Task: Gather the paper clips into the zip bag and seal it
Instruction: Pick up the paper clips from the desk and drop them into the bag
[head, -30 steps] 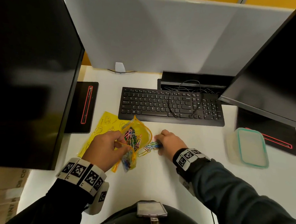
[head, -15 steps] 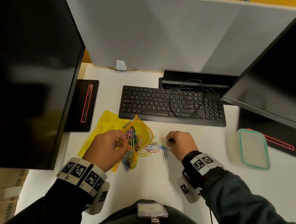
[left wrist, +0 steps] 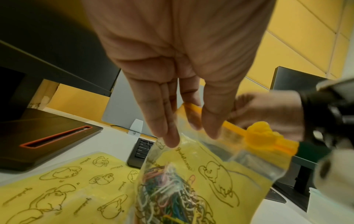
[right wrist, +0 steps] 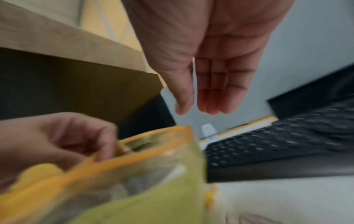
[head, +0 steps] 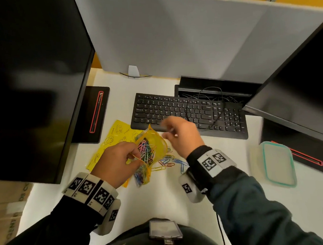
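A yellow printed zip bag (head: pixel 160 144) stands on the desk with its mouth up, and my left hand (head: pixel 116 161) pinches the near rim. Many coloured paper clips (head: pixel 145 149) lie inside it. Close up in the left wrist view, my thumb and fingers (left wrist: pixel 166 133) hold the bag (left wrist: pixel 220 174) below its orange zip strip, and the slider (left wrist: pixel 262 134) sits at the right end. My right hand (head: pixel 178 134) hovers blurred just right of the bag's mouth. In the right wrist view its fingers (right wrist: pixel 210 106) hang straight with nothing seen between them. Several loose clips (head: pixel 171 161) lie on the desk right of the bag.
A black keyboard (head: pixel 189 114) with a cable across it lies just behind the hands. A second yellow bag (head: pixel 116 136) lies flat under the first. A lidded plastic container (head: pixel 277 163) sits at the right. Dark monitors (head: pixel 36 76) (head: pixel 301 74) flank the desk.
My right hand has risen from the desk beside the loose clips and moved up and left to the bag's mouth. My left hand and the bag have barely moved.
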`<control>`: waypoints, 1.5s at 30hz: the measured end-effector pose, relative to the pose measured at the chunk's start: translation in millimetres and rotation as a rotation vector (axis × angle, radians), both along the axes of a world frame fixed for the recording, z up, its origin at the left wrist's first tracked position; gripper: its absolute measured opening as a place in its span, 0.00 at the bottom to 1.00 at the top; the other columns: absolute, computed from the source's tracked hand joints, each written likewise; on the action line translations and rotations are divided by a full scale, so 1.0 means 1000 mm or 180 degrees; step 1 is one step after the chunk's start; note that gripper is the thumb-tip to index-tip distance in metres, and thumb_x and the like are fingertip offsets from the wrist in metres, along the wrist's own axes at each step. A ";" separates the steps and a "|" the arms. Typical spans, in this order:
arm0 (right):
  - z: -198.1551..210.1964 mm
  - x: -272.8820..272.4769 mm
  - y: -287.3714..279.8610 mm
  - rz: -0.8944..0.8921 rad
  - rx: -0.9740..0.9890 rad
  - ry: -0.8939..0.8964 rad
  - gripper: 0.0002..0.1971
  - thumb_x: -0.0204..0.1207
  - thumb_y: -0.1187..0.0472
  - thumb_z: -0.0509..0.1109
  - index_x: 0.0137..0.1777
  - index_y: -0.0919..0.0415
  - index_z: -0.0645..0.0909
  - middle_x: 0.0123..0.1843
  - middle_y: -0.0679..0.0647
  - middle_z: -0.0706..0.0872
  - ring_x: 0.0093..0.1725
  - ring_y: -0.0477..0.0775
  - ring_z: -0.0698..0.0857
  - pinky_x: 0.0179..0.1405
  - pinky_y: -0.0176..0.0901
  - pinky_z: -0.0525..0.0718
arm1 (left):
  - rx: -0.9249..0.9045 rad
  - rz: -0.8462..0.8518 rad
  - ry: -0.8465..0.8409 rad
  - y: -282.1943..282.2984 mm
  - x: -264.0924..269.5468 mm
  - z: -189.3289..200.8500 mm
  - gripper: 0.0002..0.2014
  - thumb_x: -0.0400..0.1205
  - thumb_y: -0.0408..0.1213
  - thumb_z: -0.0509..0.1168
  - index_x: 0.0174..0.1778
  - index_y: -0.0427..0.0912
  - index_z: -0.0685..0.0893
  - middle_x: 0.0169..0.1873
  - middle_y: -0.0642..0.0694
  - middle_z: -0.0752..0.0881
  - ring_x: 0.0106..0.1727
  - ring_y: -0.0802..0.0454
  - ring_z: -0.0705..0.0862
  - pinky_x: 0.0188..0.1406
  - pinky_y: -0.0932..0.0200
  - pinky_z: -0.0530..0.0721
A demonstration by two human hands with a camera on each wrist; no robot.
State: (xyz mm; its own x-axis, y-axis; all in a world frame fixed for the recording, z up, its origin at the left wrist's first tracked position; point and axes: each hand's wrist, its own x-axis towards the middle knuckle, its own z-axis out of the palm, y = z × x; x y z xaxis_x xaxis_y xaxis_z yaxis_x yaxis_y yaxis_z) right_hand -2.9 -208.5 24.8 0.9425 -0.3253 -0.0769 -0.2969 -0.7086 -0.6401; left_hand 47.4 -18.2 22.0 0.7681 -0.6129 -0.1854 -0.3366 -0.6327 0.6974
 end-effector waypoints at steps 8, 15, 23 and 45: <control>-0.063 -0.060 -0.017 -0.0259 -0.0334 0.1808 0.12 0.73 0.64 0.69 0.56 0.61 0.76 0.55 0.59 0.84 0.53 0.60 0.82 0.50 0.43 0.78 | -0.0088 0.0090 0.0008 0.003 0.002 -0.002 0.07 0.69 0.34 0.74 0.33 0.48 0.83 0.41 0.50 0.85 0.42 0.56 0.84 0.44 0.52 0.84; -0.079 -0.040 -0.011 -0.0171 -0.0189 0.1143 0.20 0.75 0.68 0.64 0.68 0.59 0.74 0.66 0.59 0.77 0.64 0.61 0.77 0.57 0.44 0.76 | -0.0070 0.0362 0.0081 0.016 0.010 -0.005 0.08 0.67 0.33 0.75 0.31 0.48 0.83 0.41 0.51 0.85 0.45 0.55 0.85 0.42 0.68 0.79; -0.095 -0.050 0.008 0.1828 -0.1035 0.1536 0.30 0.81 0.43 0.48 0.82 0.47 0.49 0.85 0.51 0.48 0.83 0.62 0.49 0.81 0.61 0.56 | -0.0031 0.0505 0.0086 0.020 0.012 -0.004 0.07 0.68 0.31 0.75 0.31 0.45 0.83 0.43 0.52 0.85 0.41 0.64 0.83 0.39 0.73 0.76; -0.064 -0.025 0.009 0.1408 -0.1049 0.1370 0.29 0.83 0.57 0.53 0.82 0.56 0.49 0.85 0.54 0.50 0.83 0.58 0.52 0.81 0.56 0.53 | 0.0013 0.0425 0.0126 0.015 0.013 -0.004 0.05 0.68 0.31 0.74 0.33 0.43 0.84 0.48 0.49 0.86 0.41 0.66 0.82 0.38 0.75 0.74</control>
State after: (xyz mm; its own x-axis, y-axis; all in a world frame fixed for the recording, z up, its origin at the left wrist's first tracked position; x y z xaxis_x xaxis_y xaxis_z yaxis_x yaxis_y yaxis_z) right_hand -28.2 -199.5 -39.3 0.8996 0.0111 -0.4365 -0.1148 -0.9585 -0.2611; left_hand 60.3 -3.6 18.3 0.8348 -0.5049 -0.2194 -0.2215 -0.6729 0.7058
